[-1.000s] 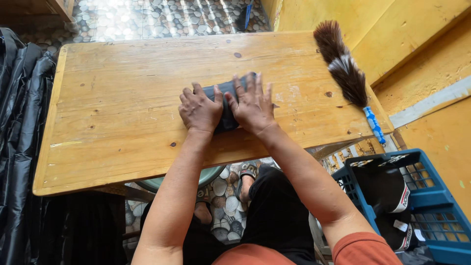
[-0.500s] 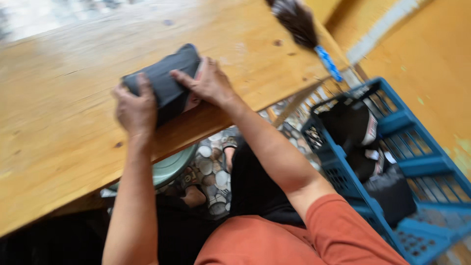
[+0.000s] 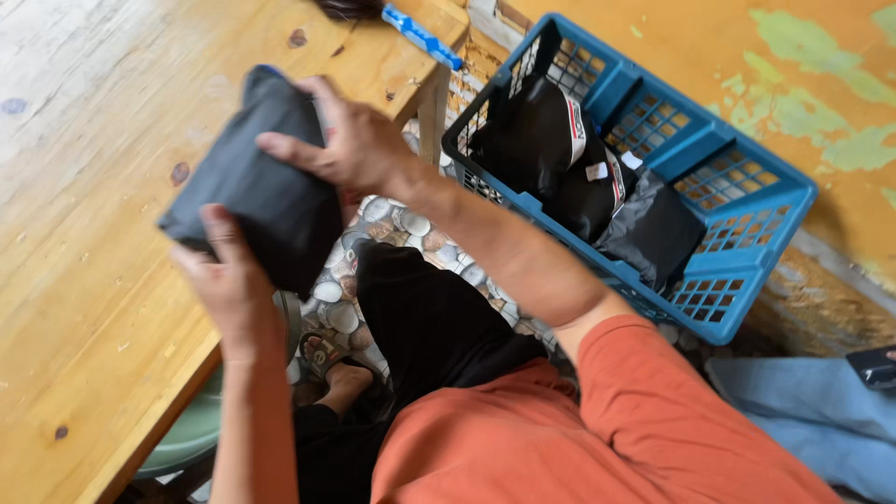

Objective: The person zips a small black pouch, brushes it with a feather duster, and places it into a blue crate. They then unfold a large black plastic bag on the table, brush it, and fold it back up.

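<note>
The folded dark cloth (image 3: 257, 187) no longer lies flat on the table (image 3: 84, 308) as it did half a second ago; it is now lifted over the table's near edge, and the view has swung right so the blue basket (image 3: 747, 233) shows almost whole. The left hand (image 3: 229, 289) holds the bundle from below, thumb on its lower face, the other fingers hidden behind the cloth. The right hand (image 3: 350, 145) clamps the bundle's right side, fingers spread across the front and the palm behind it, so both grips are closed on the cloth. Part of the bundle's far corner is covered by the right hand, and whether any of it touches the table cannot be told.

In the basket lie black garments (image 3: 560, 149) with white labels, their lower parts hidden by the basket wall. At the top edge a duster (image 3: 411, 26) with a blue handle is cut off, only the handle and a tuft showing. A green stool (image 3: 191, 434) peeks from under the table. At the right edge a dark object (image 3: 875, 366) above light blue fabric (image 3: 812, 411) is cut off and cannot be identified.
</note>
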